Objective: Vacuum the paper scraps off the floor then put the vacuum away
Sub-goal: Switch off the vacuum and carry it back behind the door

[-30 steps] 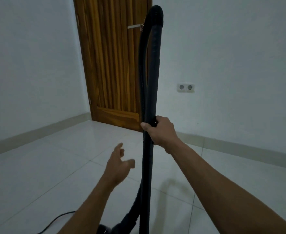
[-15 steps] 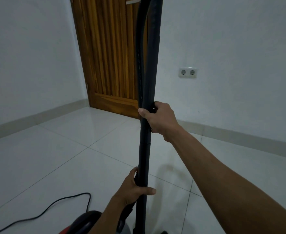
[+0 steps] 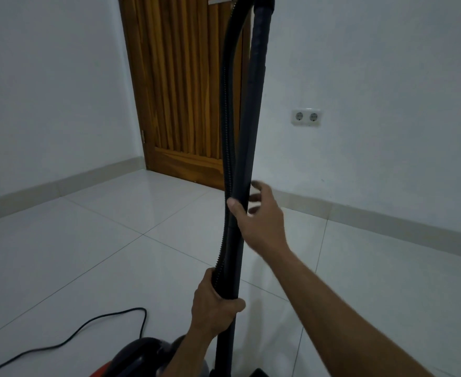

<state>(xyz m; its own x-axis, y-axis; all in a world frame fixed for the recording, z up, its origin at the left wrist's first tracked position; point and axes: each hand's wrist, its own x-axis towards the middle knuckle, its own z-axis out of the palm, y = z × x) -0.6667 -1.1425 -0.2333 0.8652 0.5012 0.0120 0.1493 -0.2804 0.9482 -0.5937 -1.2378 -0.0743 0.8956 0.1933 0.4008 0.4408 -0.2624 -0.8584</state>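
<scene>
The left hand [image 3: 215, 306] is clenched around the black vacuum wand [image 3: 247, 148] and the ribbed hose [image 3: 227, 137] together, low on the shaft, thumb wrapped across the front. Higher up, the right hand [image 3: 259, 219] has loosened — its thumb lies against the front of the wand while the fingers [image 3: 259, 189] are spread out behind it, a gap showing between them and the tube; they look slightly blurred, so whether any fingertip touches the tube cannot be told.

The wand stands nearly upright in the middle of the view and runs out of the top edge. The hose runs just beside it on the left, curving towards it at the top. At the near edge, just left of the left forearm, sits the vacuum body [image 3: 145, 357] — a dark rounded top with a strip of red casing below, cut off by the picture edge. A black power cord [image 3: 93, 323] snakes from near it across the floor to the near left.

The floor [image 3: 88, 240] is glossy white tile. Far behind the wand stands a slatted wooden door [image 3: 180, 91], in the corner where two white walls meet. On the right wall, well apart from the door, is a double wall socket [image 3: 306, 117], and a pale skirting strip [image 3: 387, 221] runs along the foot of both walls
</scene>
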